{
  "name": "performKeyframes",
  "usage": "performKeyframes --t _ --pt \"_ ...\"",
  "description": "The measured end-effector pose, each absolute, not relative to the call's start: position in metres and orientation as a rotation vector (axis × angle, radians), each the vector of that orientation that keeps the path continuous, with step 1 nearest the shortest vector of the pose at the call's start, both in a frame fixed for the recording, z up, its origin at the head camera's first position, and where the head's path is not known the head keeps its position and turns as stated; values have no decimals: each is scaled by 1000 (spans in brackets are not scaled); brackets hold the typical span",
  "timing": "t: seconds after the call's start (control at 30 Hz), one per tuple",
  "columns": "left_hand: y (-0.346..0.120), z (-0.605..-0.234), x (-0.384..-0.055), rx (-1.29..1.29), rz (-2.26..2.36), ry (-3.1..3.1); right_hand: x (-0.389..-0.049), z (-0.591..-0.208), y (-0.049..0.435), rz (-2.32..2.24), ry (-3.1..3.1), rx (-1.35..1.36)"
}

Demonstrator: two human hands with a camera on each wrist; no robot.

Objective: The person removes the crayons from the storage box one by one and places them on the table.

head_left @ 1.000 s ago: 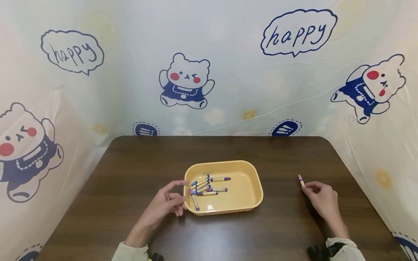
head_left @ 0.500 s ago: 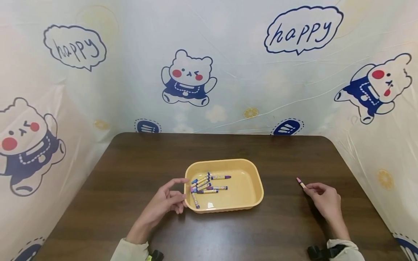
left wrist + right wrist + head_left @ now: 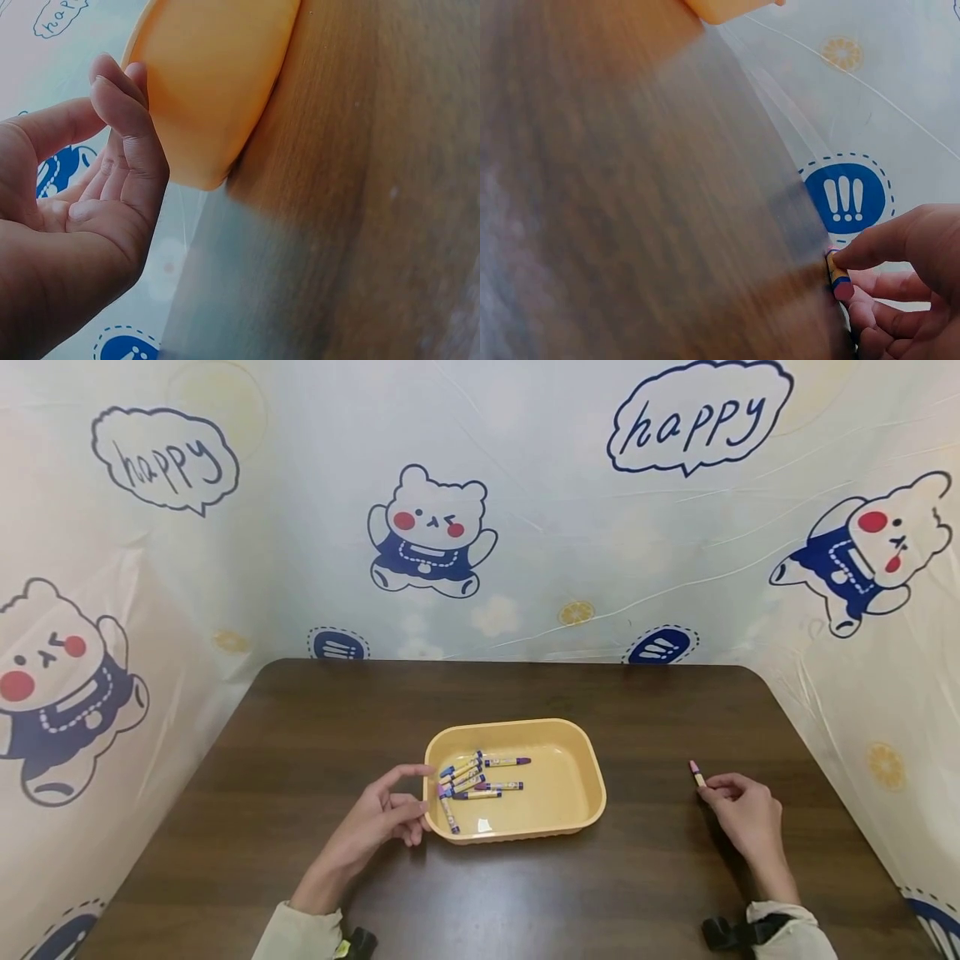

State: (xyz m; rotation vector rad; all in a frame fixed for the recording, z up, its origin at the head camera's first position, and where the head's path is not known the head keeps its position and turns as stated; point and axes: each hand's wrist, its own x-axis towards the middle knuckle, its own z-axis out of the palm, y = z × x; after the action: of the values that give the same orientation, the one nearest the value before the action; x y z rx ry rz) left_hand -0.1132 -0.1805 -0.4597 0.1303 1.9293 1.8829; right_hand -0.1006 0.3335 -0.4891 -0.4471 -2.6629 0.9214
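Note:
A yellow plastic tray (image 3: 558, 797) sits mid-table in the head view, with several crayons (image 3: 507, 762) in blue-and-yellow wrappers bunched toward its left end. My left hand (image 3: 372, 817) grips the tray's left rim, index finger and thumb at the edge and the other fingers curled beneath. Seen from the left wrist, those fingertips touch the tray's wall (image 3: 217, 82). Well right of the tray, my right hand (image 3: 744, 817) pinches a pink-tipped crayon (image 3: 697, 774) between thumb and fingers, close above the table. The right wrist view shows this crayon (image 3: 840, 277) from its flat end.
The dark wooden table (image 3: 480, 893) has rounded far corners. Behind and beside it hangs a pale curtain (image 3: 540, 510) printed with bears and "happy" bubbles. Black straps with small devices (image 3: 738, 933) circle both wrists over light sleeves.
The head view has tilted slightly, so the table and tray appear higher. The right hand's crayon swung left and back to more upright. The left hand stays at the tray's rim.

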Motion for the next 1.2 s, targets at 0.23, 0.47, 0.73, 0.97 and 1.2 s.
performKeyframes --t 0.23,0.47,0.73,0.97,1.2 --pt "-180 -460 -114 129 1872 1935 -99 -489 333 909 -2676 -424" --pt "-180 -461 -114 125 1862 1951 -98 -491 332 908 -2675 -411" --pt "-181 -463 -114 126 1862 1946 -96 -491 333 896 -2702 -397" --pt "-182 -462 -113 131 1875 1942 -95 -482 333 882 -2672 -421" --pt "-181 -460 -113 136 1882 1938 -97 -474 328 869 -2629 -417"
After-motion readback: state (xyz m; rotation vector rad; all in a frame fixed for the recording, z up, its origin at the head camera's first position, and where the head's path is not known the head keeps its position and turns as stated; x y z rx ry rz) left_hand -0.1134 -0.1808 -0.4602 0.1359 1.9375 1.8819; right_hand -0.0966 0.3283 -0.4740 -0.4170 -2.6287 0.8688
